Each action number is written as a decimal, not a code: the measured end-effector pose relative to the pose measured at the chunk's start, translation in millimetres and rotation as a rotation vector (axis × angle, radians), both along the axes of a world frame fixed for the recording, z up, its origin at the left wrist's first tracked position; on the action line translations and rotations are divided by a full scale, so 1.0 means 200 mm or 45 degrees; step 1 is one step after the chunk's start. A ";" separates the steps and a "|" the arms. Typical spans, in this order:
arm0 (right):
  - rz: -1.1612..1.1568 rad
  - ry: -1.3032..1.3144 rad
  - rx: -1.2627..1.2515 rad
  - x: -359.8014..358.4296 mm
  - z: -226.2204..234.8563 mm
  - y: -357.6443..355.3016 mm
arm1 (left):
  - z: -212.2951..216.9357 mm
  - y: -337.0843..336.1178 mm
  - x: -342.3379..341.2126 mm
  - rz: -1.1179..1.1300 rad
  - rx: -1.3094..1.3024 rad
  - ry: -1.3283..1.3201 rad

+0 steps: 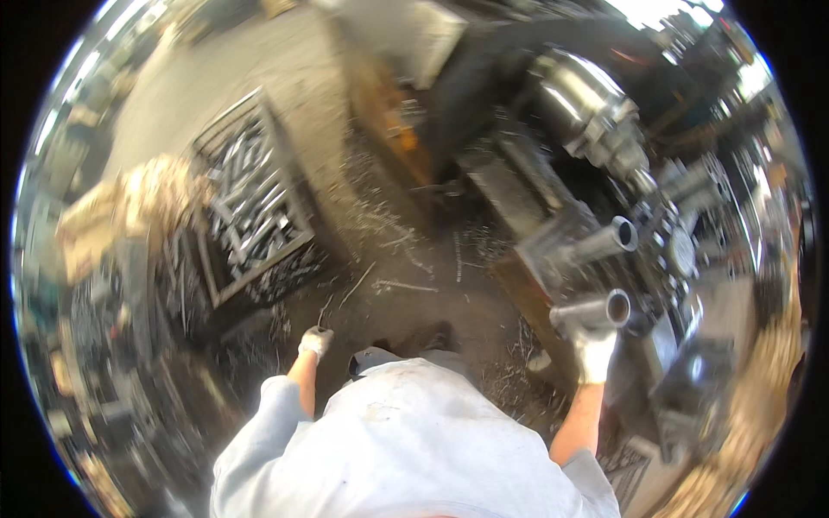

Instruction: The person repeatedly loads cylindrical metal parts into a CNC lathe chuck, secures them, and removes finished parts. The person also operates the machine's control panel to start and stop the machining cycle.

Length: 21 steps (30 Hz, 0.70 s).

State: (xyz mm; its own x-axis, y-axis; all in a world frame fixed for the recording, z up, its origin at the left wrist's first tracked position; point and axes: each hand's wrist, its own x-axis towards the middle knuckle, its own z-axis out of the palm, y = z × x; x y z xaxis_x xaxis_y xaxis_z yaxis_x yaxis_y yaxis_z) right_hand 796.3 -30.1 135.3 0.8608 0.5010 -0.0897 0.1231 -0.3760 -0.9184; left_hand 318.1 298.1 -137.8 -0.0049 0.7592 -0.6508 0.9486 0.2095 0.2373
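My right hand (596,352), in a pale work glove, is closed around a short metal tube (587,312) whose open end points right. The tube is over the edge of the machine bed. Just beyond it a second metal tube (609,239) lies at a similar slant. On the left, my left hand (316,342), also gloved, hangs low with its fingers curled. A small dark end shows at its top, and a thin dark curved line (325,309) runs up from there; whether the hand holds it is unclear.
A metal crate (263,194) full of metal parts stands at the left, beside brown sacking (147,198). The machine with its shiny cylindrical head (583,95) fills the right. Metal shavings (406,285) litter the floor between. Much of the surroundings is blurred.
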 end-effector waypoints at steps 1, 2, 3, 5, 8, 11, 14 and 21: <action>0.056 -0.091 0.207 -0.09 -0.02 0.06 | -0.06 -0.04 -0.20 0.230 -0.051 -0.133; 0.170 0.007 0.119 -0.17 -0.04 0.14 | -0.12 -0.11 -0.37 0.468 -0.104 -0.253; 0.293 0.107 0.156 -0.27 -0.07 0.25 | -0.16 -0.20 -0.53 0.539 -0.050 -0.298; 0.519 0.297 0.120 -0.49 -0.15 0.50 | -0.21 -0.40 -0.78 0.669 0.061 -0.330; 0.982 0.052 -0.161 -0.93 -0.25 0.91 | -0.18 -0.76 -1.09 0.808 0.059 -0.294; 1.475 -0.275 -0.358 -1.43 -0.30 1.27 | -0.17 -1.17 -1.41 1.210 0.036 -0.462; 1.883 -0.082 -0.152 -1.90 -0.32 1.55 | -0.30 -1.69 -1.68 1.744 0.177 -0.607; 2.382 -0.592 -0.212 -2.77 -0.28 1.87 | -0.66 -2.87 -1.58 2.630 -0.123 -0.312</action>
State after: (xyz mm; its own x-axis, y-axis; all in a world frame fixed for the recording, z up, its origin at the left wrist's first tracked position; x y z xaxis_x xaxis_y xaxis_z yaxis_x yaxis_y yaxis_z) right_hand 242.5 344.3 79.2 -0.7064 0.6836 -0.1836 0.5962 0.4348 -0.6749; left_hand 3.0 -275.1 -268.9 -0.5368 -0.2735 -0.7982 -0.6817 0.6980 0.2193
